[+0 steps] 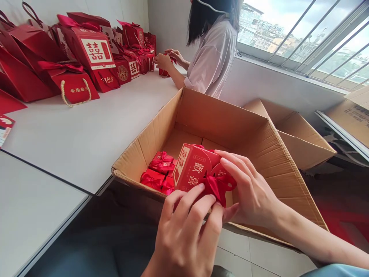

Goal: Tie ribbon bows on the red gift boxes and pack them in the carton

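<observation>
surface: white surface [86, 130] at left carries a row of red paper gift bags [95, 57] with gold print.
carton: open brown cardboard carton [259, 154] just beside the surface edge; small red ribboned boxes [158, 173] lie in its near-left corner.
left grip: left hand [187, 234], fingers curled, tips pressed on the held box's near edge by the bow.
box: small red cardboard gift box with gold characters [193, 167], tilted over the carton's near side, between both hands; red satin bow [217, 186] on it.
right grip: right hand [253, 196], fingers laid over the box's right side, thumb under the bow, clamping it.
</observation>
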Demonstrator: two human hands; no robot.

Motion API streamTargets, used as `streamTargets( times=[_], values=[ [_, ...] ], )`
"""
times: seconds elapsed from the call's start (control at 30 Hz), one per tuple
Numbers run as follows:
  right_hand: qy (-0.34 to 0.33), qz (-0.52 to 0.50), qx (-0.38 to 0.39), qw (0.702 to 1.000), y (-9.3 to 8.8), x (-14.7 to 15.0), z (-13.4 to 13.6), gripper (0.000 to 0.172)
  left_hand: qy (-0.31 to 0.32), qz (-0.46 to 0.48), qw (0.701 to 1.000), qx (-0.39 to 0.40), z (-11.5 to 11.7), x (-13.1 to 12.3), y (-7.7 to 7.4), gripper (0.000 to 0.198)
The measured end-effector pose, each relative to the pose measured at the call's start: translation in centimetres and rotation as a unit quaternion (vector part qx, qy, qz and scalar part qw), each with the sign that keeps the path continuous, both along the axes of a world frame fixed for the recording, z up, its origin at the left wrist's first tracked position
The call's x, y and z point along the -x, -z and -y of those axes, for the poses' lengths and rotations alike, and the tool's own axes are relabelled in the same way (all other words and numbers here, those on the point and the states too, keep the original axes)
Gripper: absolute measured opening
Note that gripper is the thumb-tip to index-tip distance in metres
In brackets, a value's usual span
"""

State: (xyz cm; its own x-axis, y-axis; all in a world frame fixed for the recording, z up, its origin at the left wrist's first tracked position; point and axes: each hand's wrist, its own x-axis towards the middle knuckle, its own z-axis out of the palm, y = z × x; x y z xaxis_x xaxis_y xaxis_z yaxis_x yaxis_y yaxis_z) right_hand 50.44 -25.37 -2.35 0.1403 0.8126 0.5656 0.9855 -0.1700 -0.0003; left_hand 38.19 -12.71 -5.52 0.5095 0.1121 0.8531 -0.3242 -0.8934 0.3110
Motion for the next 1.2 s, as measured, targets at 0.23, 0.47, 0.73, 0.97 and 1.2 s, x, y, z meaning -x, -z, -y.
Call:
streamTargets(
  times=[0.23, 0.47, 0.73, 0.97, 1.2],
  values=[
    [0.001, -0.007, -0.005, 1.0, 0.0, -0.1, -0.1, 0.075, 0.008, 0.003, 1.0, -0.002, -0.2, -0.2, -0.3, 0.007],
    [0.009, -0.013, -0.009, 1.0, 0.2, -0.2, 0.1, 0.074, 0.019, 0.006, 1.0, 0.015, 0.1, -0.4, -0.1, 0.01],
    [0.008, -0.013, -0.001, 1.0, 0.2, -0.3, 0.1, 0.079, 0.029, 0.001, 0.999, 0.015, 0.1, -0.4, 0.1, 0.013],
    [0.006, -0.015, 0.003, 1.0, 0.1, -0.4, 0.1, 0.082, 0.036, -0.009, 0.999, 0.017, -0.4, -0.4, -0.1, 0.014],
    [0.062, -0.035, 0.066, 0.995, 1.2, -1.7, 0.5, 0.086, -0.184, -0.114, 0.976, 0.009, -5.7, -0.8, -0.5, 0.002]
  ],
)
